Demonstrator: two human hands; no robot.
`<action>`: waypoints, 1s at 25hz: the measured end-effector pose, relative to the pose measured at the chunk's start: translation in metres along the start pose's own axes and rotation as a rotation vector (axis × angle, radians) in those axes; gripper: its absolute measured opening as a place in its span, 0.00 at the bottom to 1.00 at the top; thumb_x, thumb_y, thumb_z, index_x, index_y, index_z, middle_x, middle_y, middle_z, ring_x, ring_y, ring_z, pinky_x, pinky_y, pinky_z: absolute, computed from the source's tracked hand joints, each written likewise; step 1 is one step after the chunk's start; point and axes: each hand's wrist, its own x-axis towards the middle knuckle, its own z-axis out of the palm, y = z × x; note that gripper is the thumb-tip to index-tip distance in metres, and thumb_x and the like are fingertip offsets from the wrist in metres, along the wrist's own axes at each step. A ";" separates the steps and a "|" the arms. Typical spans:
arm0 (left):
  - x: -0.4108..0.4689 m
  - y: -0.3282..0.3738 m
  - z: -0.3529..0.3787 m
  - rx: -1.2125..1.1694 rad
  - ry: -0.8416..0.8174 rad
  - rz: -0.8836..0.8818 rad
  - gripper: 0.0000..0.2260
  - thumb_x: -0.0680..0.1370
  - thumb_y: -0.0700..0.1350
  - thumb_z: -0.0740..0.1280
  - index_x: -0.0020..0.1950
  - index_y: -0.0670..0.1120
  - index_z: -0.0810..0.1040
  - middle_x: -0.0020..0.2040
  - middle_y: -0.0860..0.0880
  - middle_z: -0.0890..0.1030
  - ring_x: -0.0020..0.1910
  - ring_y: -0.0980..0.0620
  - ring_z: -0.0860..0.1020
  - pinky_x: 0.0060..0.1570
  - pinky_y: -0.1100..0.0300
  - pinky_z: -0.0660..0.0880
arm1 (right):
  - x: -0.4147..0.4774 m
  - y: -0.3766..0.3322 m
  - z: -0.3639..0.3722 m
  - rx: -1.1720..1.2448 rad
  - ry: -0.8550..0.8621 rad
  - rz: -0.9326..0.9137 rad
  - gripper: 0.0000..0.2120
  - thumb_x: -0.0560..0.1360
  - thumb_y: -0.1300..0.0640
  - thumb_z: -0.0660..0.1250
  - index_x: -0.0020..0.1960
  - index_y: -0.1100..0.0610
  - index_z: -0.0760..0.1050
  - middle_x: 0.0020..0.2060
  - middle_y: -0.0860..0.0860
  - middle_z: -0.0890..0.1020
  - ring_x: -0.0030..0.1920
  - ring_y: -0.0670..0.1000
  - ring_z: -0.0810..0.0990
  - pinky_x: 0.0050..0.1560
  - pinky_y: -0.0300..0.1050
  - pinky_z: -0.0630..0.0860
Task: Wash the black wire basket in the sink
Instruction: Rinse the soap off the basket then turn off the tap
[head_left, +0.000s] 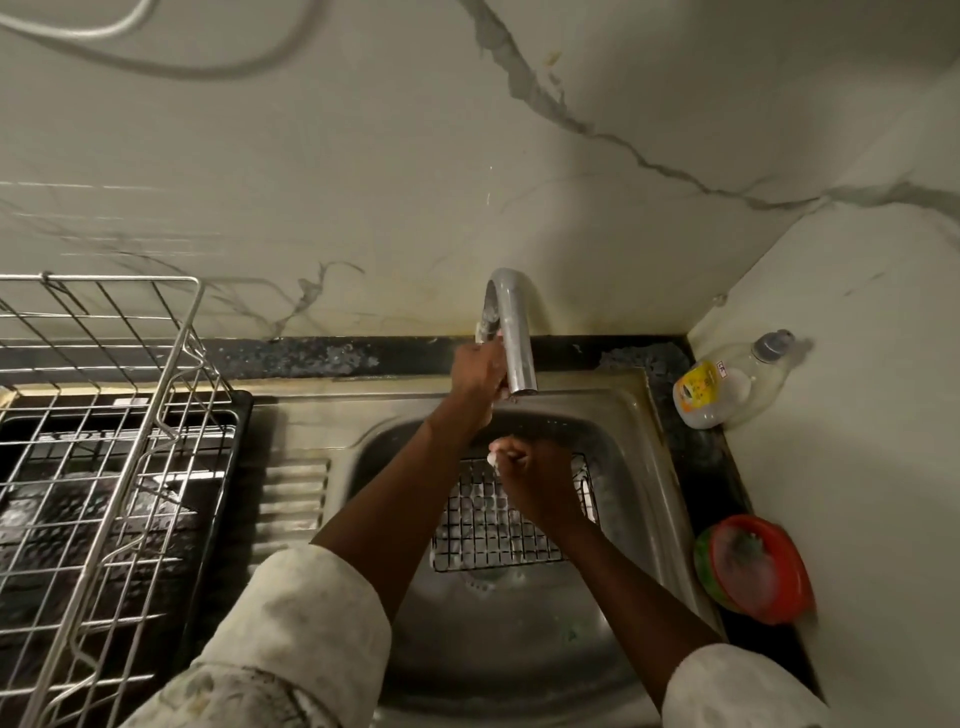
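black wire basket (478, 525): lay flat on the bottom of the sink (639, 519), toward the far side of the basin, partly hidden under the right forearm. It was wet, with pale foam among the wires.
handling (judged): a thin wire grid, so probably light and stiff. The soapy wires were likely slippery. Not fragile, though it might bend if levered by one corner.
where to hold (judged): the rim wire on two opposite sides, fingers hooked through the mesh, not pressed on the flat.
right grip (535, 480): at the basket's far rim, fingers curled, white foam at the fingertips. Could not tell whether it pinched wire, a scrub pad or nothing.
left grip (475, 374): closed round the tap (511, 332) just beside the spout end, at the sink's far edge.
water: no stream could be made out.
bench (311, 356): dark, ran along the wall behind the sink.
dish rack (104, 415): steel wire, on the bench's left side, well apart from the basket.
bottle (727, 384): tilted in the bench's far right corner.
red-and-green tub (758, 569): on the bench's right edge, just beside the sink.
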 end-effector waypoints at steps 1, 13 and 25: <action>-0.001 -0.002 -0.004 -0.039 -0.011 -0.011 0.16 0.83 0.48 0.60 0.60 0.38 0.79 0.53 0.37 0.84 0.50 0.42 0.84 0.52 0.49 0.82 | 0.004 -0.003 0.000 0.014 -0.018 -0.006 0.08 0.79 0.60 0.67 0.44 0.58 0.84 0.36 0.50 0.85 0.35 0.44 0.83 0.39 0.41 0.81; -0.027 -0.009 -0.037 -0.476 -0.268 0.041 0.18 0.85 0.49 0.56 0.38 0.45 0.71 0.30 0.50 0.78 0.29 0.54 0.73 0.35 0.61 0.73 | 0.031 0.016 0.035 0.168 -0.218 0.342 0.06 0.77 0.60 0.68 0.48 0.50 0.82 0.45 0.51 0.84 0.46 0.53 0.84 0.48 0.48 0.83; 0.013 -0.145 -0.071 1.297 -0.156 0.454 0.08 0.83 0.46 0.63 0.56 0.51 0.82 0.53 0.49 0.83 0.50 0.54 0.81 0.54 0.54 0.80 | 0.005 0.061 0.033 -0.131 -0.264 0.338 0.06 0.80 0.61 0.67 0.49 0.56 0.82 0.38 0.50 0.83 0.38 0.47 0.81 0.37 0.36 0.73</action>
